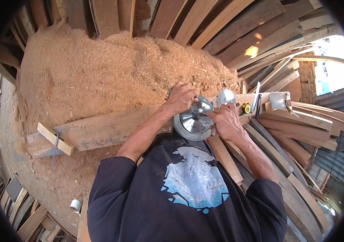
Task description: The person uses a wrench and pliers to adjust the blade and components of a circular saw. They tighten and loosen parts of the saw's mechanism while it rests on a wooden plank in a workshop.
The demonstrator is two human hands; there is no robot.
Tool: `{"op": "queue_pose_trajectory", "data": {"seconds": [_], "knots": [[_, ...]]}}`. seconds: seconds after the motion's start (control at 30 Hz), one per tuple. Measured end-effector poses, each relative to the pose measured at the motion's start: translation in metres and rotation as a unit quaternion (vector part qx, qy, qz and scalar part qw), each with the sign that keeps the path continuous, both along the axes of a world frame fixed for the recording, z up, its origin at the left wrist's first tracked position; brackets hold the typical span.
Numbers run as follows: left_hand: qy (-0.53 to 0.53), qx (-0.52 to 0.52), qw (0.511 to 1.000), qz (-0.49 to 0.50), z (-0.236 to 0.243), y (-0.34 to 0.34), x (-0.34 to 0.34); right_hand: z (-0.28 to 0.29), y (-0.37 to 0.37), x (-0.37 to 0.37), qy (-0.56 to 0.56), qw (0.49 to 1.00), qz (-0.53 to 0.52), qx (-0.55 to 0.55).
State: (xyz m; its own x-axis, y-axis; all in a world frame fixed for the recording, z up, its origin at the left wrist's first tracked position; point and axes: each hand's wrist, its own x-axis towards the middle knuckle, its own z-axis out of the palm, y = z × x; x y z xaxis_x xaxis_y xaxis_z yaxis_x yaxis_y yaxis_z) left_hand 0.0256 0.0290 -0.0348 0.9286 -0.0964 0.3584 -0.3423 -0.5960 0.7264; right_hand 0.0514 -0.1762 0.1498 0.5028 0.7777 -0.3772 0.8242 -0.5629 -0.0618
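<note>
A circular saw (189, 135) rests against my body at the edge of a long plank, its round toothed blade (195, 124) facing up. My left hand (182, 99) is closed on the saw's far side, fingertips on its grey metal part. Bent fingers of my right hand (225, 119) close at the blade's right side, near its centre. A small dark piece reaches from them toward the blade's middle; its kind is unclear. Just beyond that hand lies a second round saw blade (225, 97) on the plank. A yellow and black tape measure (246, 107) sits to its right.
The long plank (95, 135) runs across in front of me, with a large sawdust heap (99, 76) behind it. A wooden piece with a metal rod (53, 139) lies at its left end. A pale container (278, 101) stands at right. Stacked boards (297, 125) surround the place.
</note>
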Motion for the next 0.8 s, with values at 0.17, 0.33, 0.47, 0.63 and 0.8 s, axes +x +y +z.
{"op": "queue_pose_trajectory", "data": {"seconds": [0.17, 0.33, 0.47, 0.63, 0.8], "knots": [[-0.002, -0.008, 1.0, -0.001, -0.003, -0.001, 0.002, 0.0, 0.004, 0.002, -0.007, 0.999, 0.033, 0.009], [-0.002, -0.006, 1.0, 0.0, 0.001, 0.0, 0.002, -0.001, 0.011, 0.003, -0.013, 0.997, 0.071, -0.03], [-0.014, 0.002, 1.0, 0.002, -0.003, 0.0, 0.003, 0.005, 0.019, 0.006, -0.011, 0.995, 0.087, -0.04], [-0.017, -0.01, 1.0, 0.008, 0.002, -0.001, 0.003, 0.001, 0.013, 0.006, 0.086, 0.995, -0.017, -0.053], [-0.025, -0.003, 1.0, 0.013, -0.005, -0.004, 0.005, -0.003, 0.015, 0.006, 0.028, 0.995, 0.094, -0.029]]}}
